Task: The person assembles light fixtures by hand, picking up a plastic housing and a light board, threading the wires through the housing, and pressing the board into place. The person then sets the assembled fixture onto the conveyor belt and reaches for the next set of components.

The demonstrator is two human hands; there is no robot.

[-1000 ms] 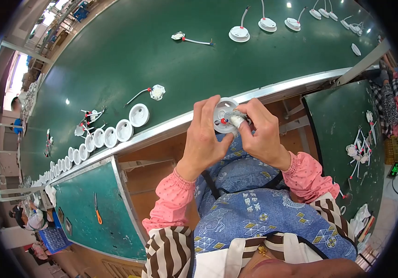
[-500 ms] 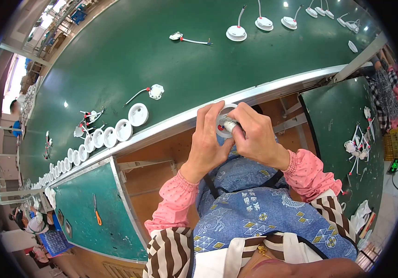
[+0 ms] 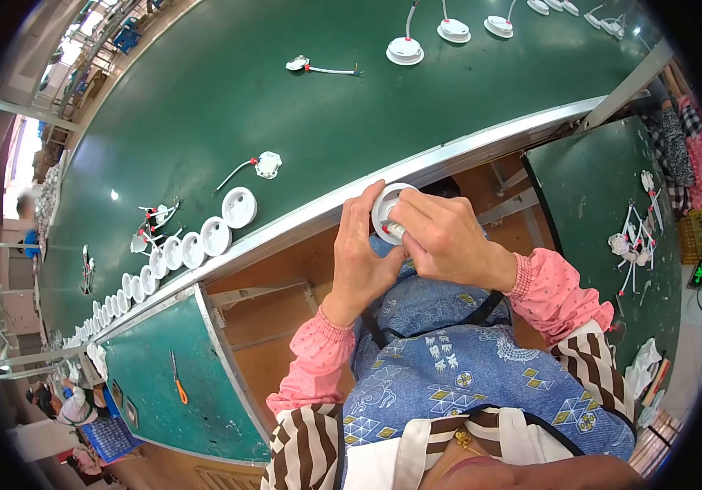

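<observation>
Between my hands, above my lap and beside the bench's metal edge, is a white round lamp housing (image 3: pixel 378 206), its hollow side facing me. My left hand (image 3: pixel 359 260) is closed around its left rim, with the thumb underneath. The fingers of my right hand (image 3: pixel 449 241) are pinched together inside the hollow, on a small white lamp module (image 3: pixel 396 232) with a red connector. Those fingers hide most of the module. On the bench behind lies a similar wired module (image 3: pixel 268 165) with a red connector and a grey cable.
A long row of white housings (image 3: pixel 240 207) runs along the bench edge to the left. Housings with cables upright (image 3: pixel 405 52) stand at the far right. Wired modules (image 3: pixel 633 246) lie on the right-hand green board, and orange-handled scissors (image 3: pixel 180 389) on the left one.
My right fingers have shifted and reach deeper into the housing, which has tilted slightly and moved a little left. The camera view has turned slightly.
</observation>
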